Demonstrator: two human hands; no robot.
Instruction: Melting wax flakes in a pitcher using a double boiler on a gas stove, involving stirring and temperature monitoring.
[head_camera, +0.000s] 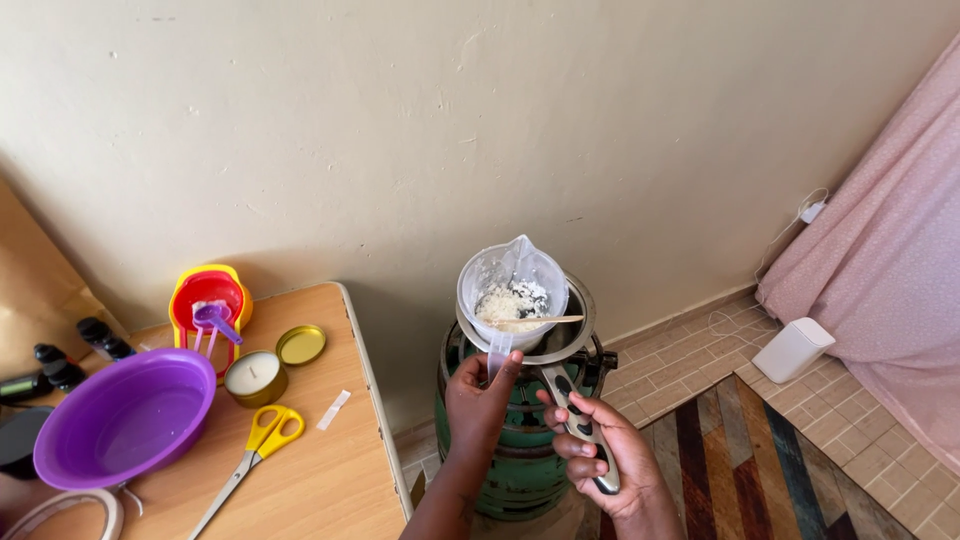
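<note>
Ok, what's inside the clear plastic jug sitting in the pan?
The jug holds white flakes with some darker bits, and a thin wooden stick lies across them. What is below the flakes, and inside the pan under the jug, is covered.

small white paper label (334, 410) on wooden table (330, 480), beside yellow scissors (255, 455)
</note>
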